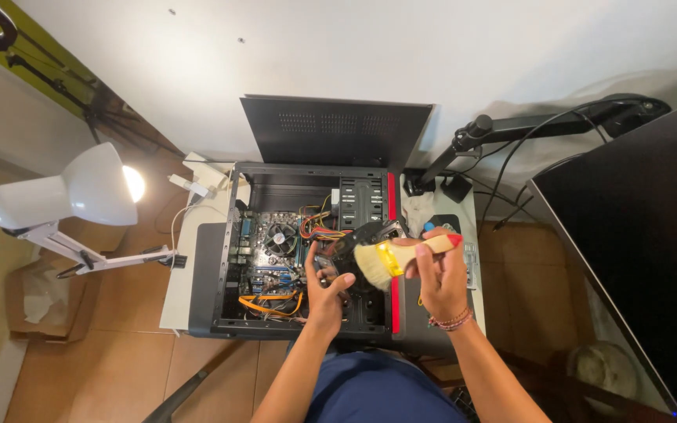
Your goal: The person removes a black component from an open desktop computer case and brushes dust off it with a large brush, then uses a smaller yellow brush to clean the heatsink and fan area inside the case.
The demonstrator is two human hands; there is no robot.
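The left hand (324, 283) grips a black fan (358, 249) over the open computer case (311, 251) while the right hand (439, 276) clasps a brush (389, 258) against it, and hard strokes could perhaps snag the loose cables (319, 227).

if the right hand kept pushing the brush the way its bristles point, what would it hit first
Likely the black round fan held by the left hand. The right hand aims the wooden-handled brush with pale bristles leftward at it; whether they touch is unclear.
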